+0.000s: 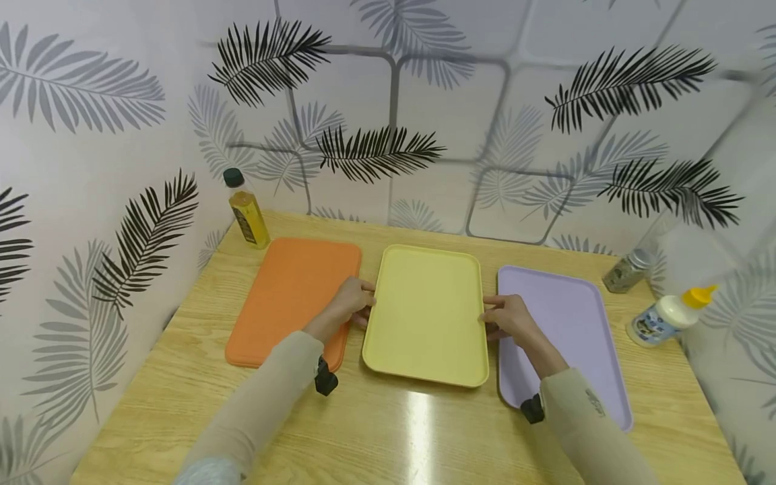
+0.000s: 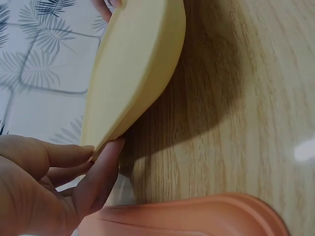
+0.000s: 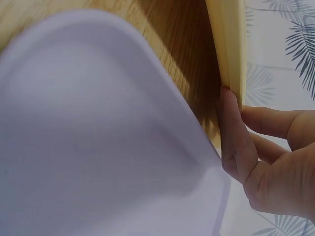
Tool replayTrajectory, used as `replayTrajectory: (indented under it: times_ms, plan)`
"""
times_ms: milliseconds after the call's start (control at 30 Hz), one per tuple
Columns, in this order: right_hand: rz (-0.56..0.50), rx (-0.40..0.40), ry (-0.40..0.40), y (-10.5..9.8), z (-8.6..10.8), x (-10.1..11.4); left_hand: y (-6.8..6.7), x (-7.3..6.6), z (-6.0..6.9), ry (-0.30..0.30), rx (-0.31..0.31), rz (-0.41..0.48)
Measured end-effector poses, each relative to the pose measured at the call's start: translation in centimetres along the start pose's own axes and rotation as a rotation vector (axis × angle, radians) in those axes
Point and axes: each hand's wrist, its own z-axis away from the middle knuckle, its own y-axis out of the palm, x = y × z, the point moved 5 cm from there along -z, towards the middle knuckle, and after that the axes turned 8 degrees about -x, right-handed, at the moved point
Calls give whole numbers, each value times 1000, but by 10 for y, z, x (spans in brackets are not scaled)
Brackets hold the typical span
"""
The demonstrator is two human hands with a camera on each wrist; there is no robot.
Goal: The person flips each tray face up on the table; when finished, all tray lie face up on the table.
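A yellow tray (image 1: 429, 316) is held between both hands, raised a little off the wooden table with its shadow beneath it. My left hand (image 1: 356, 300) pinches the tray's left edge between thumb and fingers, as the left wrist view shows up close at the yellow rim (image 2: 133, 105). On the opposite edge my right hand (image 1: 508, 316) pinches the rim in the same manner, its fingertips (image 3: 230, 98) against the tray's side. An orange tray (image 1: 291, 296) lies under the left forearm, and a purple tray (image 1: 564, 323) lies under the right.
At the back left stands a bottle of yellow liquid (image 1: 247, 212) with a dark cap. A small spice jar (image 1: 627, 271) and a white bottle with a yellow nozzle (image 1: 663, 320) stand by the right edge. Patterned walls border the wooden table (image 1: 364, 438).
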Motion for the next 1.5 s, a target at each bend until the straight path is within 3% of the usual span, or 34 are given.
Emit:
replayTrajectory:
  times_ms: [233,433,733,933,1067,1200,1333,1433,1500]
  plan:
    - [-7,6,-15,-1,-7,2,3,-3,-7,21,-25,-19]
    - [42,-12,-16,1,-11,-1,8,0,-10,73,-46,-45]
    - [155,-54,-81,4,-11,6,10,-1,-8,157,-100,-118]
    - [205,-57,-88,5,-13,3,10,3,-10,134,-87,-139]
    - [292,-109,-134,1,-11,6,7,1,-10,167,-52,-163]
    - [417,-165,-171,-2,-2,13,-8,-2,-3,260,-61,-298]
    - [512,-223,-194,-7,7,24,-40,1,7,281,-70,-303]
    - [494,-246,-241,-6,10,33,-70,8,10,261,-69,-253]
    - [442,-229,-282,0,12,37,-90,17,12,268,-95,-279]
